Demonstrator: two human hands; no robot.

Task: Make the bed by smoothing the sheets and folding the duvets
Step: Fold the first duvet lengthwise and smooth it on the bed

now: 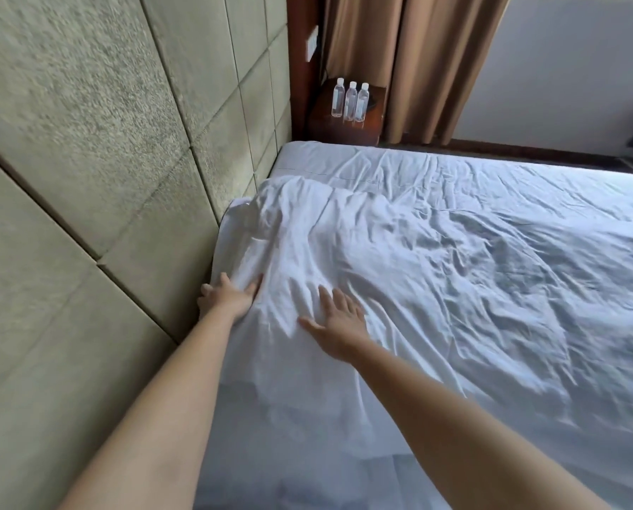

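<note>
At headboard (87, 160) end, both hands flat: left hand (230, 296), right hand (339, 325) pressing the duvet (436, 270); still wrinkled, unfolded, sheet (491, 171) creased.

padded wall panels (87, 141) | brown curtain (410, 60) | wooden nightstand (326, 119) | three water bottles (350, 101)

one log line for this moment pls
left hand flat on duvet edge by headboard | right hand flat, pressing duvet | duvet wrinkled
</note>
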